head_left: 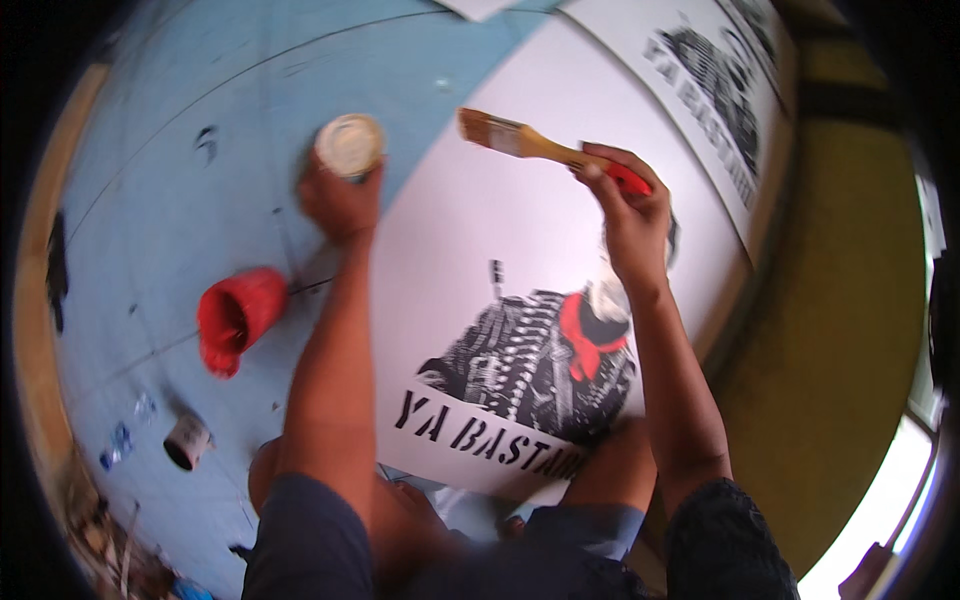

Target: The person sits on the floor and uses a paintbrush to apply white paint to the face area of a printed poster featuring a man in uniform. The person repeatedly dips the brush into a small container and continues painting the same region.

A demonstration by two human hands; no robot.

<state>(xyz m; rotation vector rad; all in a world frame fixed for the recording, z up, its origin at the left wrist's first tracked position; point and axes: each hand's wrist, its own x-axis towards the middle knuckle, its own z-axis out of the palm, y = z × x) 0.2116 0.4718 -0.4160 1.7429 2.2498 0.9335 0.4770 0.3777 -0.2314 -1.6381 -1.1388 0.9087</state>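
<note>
My left hand [340, 205] is wrapped round a small round tub [351, 144] with a cream-white top; whether that is a lid or its contents I cannot tell. In my right hand [632, 200] a flat paintbrush [535, 143] is gripped by its red-ended wooden handle, brown bristles pointing left. The brush hangs above a large white poster [470, 215]. Printed on that sheet is a black figure [520, 350] with a red scarf and a line of black stencilled lettering below. My right forearm hides part of the figure.
A red cup-shaped container [240, 313] lies tipped on the blue tiled floor [250, 90]. Lower left are a small dark-mouthed can [188, 442] and a clear plastic bottle [118, 446]. More printed posters [690, 95] lie at the upper right. A wooden edge [60, 180] runs along the left.
</note>
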